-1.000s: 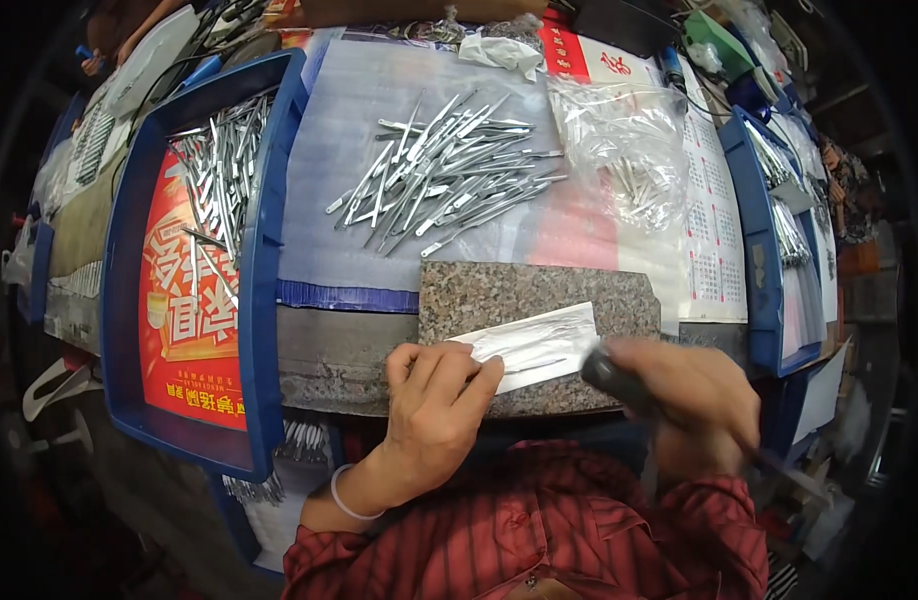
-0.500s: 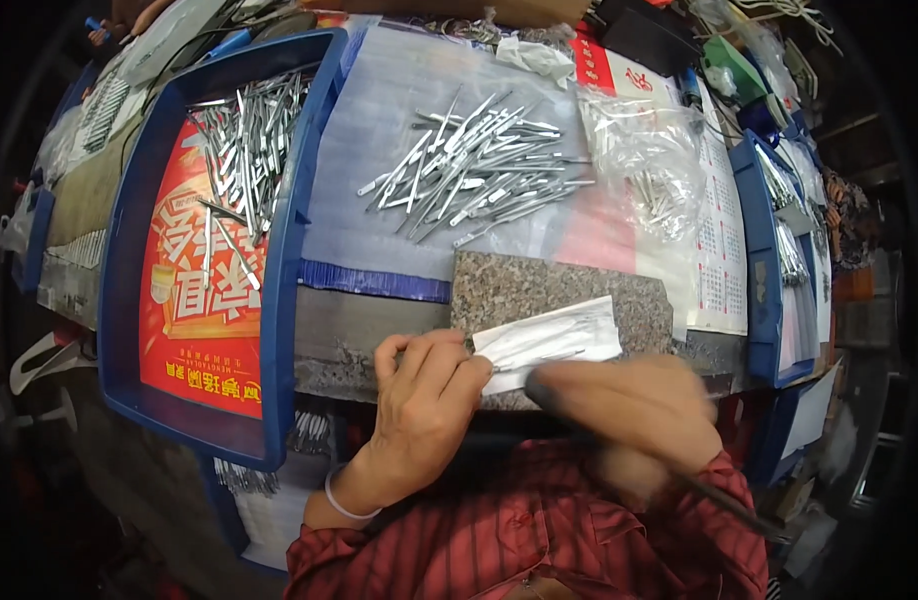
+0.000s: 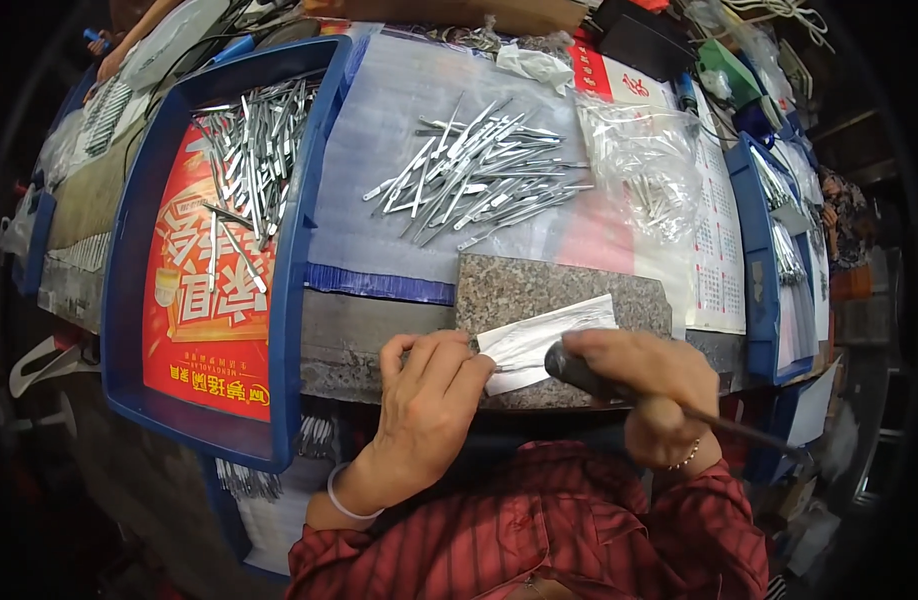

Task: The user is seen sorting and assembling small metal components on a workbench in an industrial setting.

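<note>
My left hand (image 3: 429, 400) presses its fingers down on a thin metal piece at the edge of a white sheet (image 3: 539, 335) that lies on a speckled grey stone slab (image 3: 539, 290). My right hand (image 3: 644, 385) is closed around the dark handle of a long tool (image 3: 679, 405), whose thin shaft sticks out to the lower right. The tool's head rests by the white sheet, close to my left fingertips. A heap of loose silver metal pieces (image 3: 479, 180) lies on a pale sheet just beyond the slab.
A blue tray (image 3: 129, 300) at the left holds more metal pieces (image 3: 244, 160) on a red printed liner. A clear plastic bag (image 3: 644, 170) with small parts lies at the right. Narrow blue trays (image 3: 769, 260) with metal pieces stand at the far right.
My right hand with the tool has shifted over the slab's front edge, back and forth beside the white sheet. My left hand has stayed on the sheet's left end.
</note>
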`<state>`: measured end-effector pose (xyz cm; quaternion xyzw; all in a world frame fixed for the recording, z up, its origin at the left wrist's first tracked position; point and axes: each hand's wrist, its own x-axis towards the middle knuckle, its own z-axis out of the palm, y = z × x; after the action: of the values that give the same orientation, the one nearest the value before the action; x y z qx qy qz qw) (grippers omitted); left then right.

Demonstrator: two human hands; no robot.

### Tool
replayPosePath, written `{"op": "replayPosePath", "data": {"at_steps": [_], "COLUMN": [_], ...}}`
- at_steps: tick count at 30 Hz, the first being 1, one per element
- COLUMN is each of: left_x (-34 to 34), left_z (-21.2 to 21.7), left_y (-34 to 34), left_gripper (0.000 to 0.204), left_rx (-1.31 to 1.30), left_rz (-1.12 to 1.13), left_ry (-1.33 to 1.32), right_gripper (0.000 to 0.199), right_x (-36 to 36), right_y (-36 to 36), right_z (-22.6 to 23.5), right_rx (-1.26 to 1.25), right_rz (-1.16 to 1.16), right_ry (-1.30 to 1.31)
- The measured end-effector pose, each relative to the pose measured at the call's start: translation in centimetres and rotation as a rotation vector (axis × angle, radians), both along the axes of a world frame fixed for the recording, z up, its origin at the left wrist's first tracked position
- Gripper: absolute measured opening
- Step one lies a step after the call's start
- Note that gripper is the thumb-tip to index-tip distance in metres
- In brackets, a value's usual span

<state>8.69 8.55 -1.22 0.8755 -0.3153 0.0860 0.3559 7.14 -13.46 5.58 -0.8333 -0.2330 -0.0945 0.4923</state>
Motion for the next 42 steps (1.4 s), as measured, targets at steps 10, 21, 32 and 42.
{"op": "replayPosePath", "data": {"at_steps": [10, 21, 32, 42], "left_x": [0.3, -0.5, -6.4, -10.5], "left_z": [0.2, 0.6, 3.6, 3.1], "left_y": [-0.3, -0.7, 0.0, -0.2], "left_gripper": [0.020, 0.016, 0.021, 0.019], "left_rx": [0.004, 0.043, -0.169, -0.176], "left_rz": [0.015, 0.049, 0.080, 0.133], "left_ry": [-0.008, -0.062, 0.036, 0.071], "right_gripper": [0.019, 0.029, 0.023, 0.013], "right_x": [0.7, -2.2, -7.5, -9.1], "right_y": [-0.4, -3.9, -3.6, -2.7], "right_z": [-1.2, -2.0, -3.1, -3.6], "right_rx": [-0.114, -0.157, 0.646, 0.540], "right_rz": [0.026, -0.243, -0.013, -0.034], "right_ry": [-0.027, 0.039, 0.783, 0.846]}}
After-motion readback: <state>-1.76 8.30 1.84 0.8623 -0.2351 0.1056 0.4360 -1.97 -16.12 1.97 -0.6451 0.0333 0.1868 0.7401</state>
